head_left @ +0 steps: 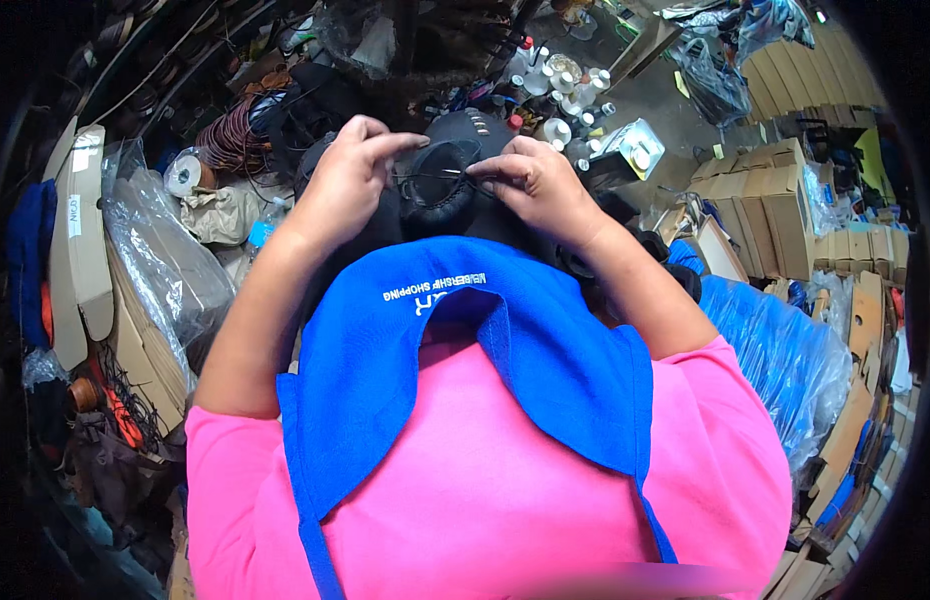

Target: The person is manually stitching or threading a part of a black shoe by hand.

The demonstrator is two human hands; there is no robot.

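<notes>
Near twelve o'clock, a round black thing is sitting. At one, the right hand is pinching dark string; at eleven, the left hand is bending, but I can't tell its grip. Farther, at one, bottles are standing.

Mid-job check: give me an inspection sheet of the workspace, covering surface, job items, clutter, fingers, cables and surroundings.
Surface: support under the work is hidden.
Job items: black piece with a round opening; thin dark strand across it.
Clutter: bottles ahead; clear plastic at left.
Fingers: right hand pinches the strand; left hand is near the opening, grip unclear.
Cables: electrical, nothing seen; coiled reddish cord ahead-left.
Surroundings: cardboard boxes and a blue plastic-wrapped stack at right.
</notes>
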